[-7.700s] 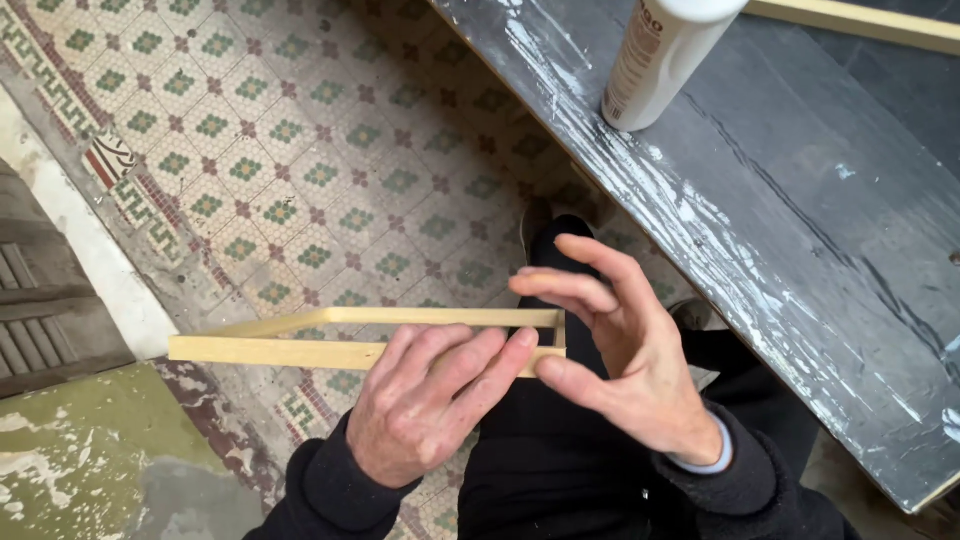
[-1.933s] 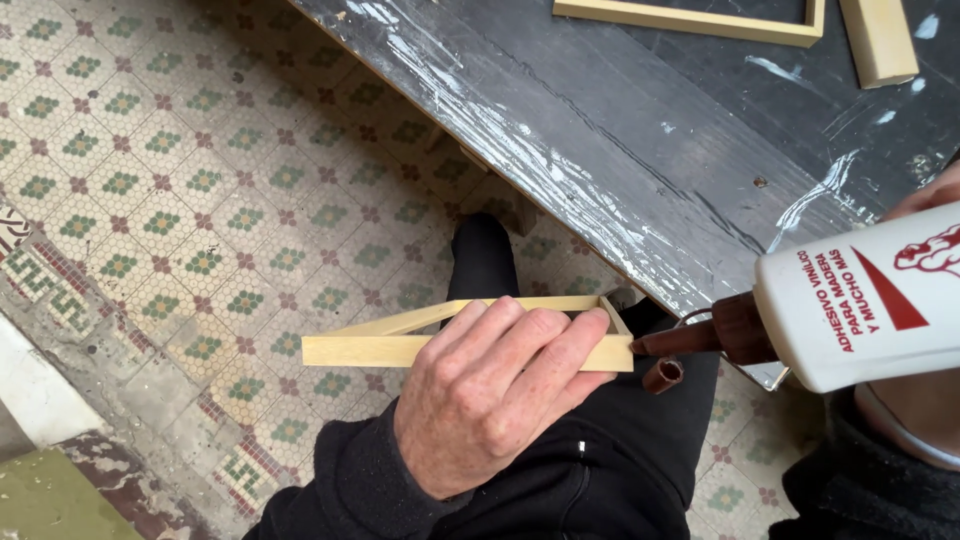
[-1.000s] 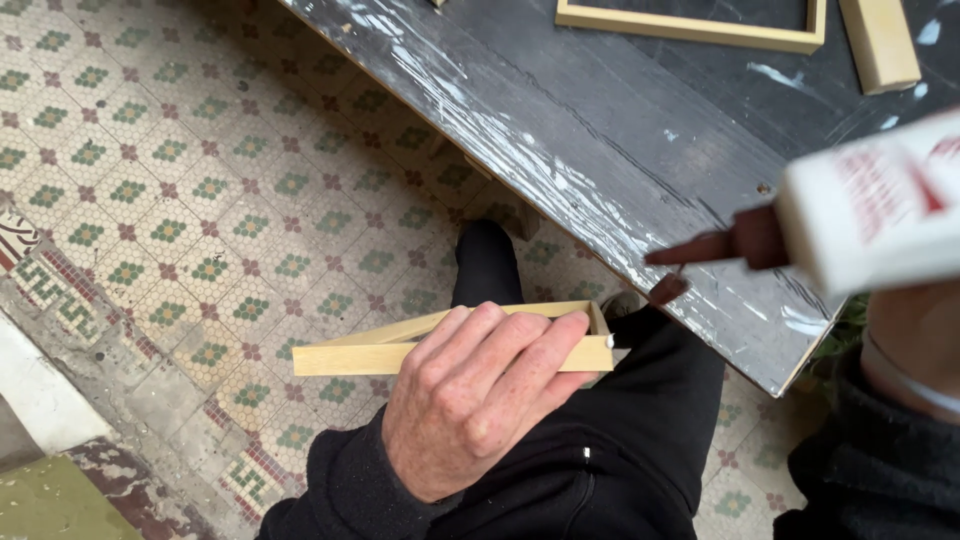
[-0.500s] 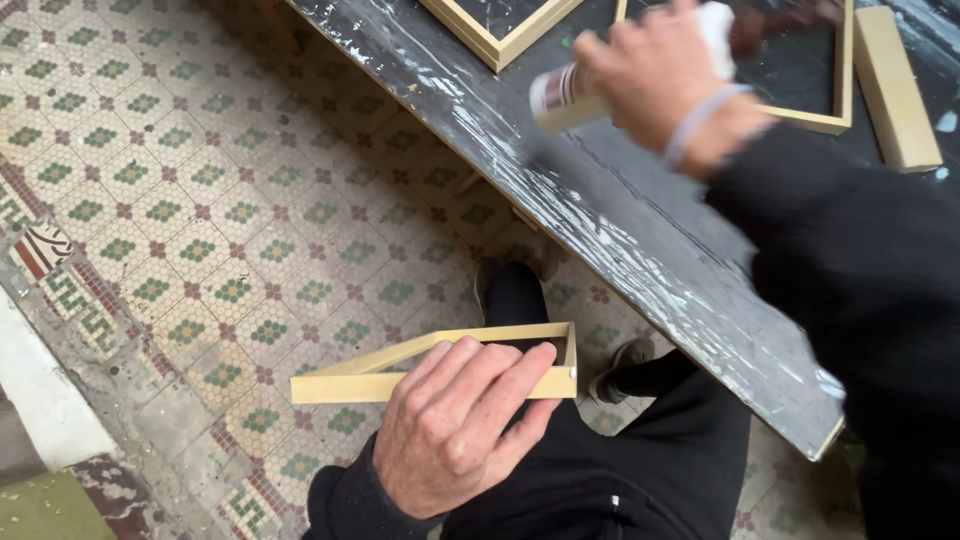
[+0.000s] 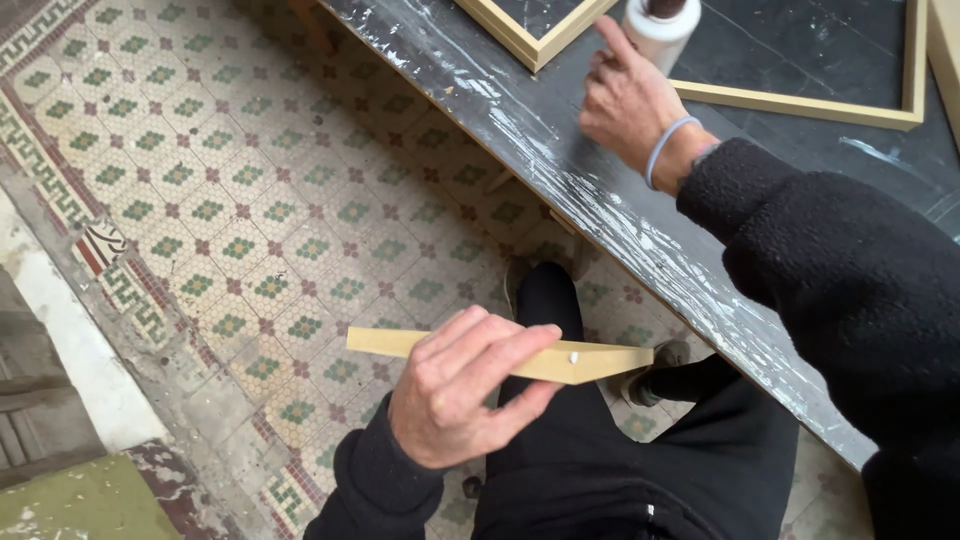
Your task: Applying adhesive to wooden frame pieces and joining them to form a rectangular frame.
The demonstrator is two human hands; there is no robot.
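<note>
Mitred pale-wood strip (image 5: 590,362) gripped in left hand (image 5: 455,395); right hand (image 5: 625,95) around white plastic bottle (image 5: 660,30).

A single view, from a camera worn on the person's head, looks steeply down over the body. It faces the tiled floor (image 5: 250,230) on the left and the near edge of the dark counter (image 5: 600,210), which runs slantwise from the top middle to the lower right. The camera sits close: the left hand (image 5: 455,395) with its wooden strip (image 5: 590,362) fills the lower middle, just above the black-trousered legs. The right hand (image 5: 625,95) reaches to the counter's near edge at the top. No second view shares the scene.
</note>
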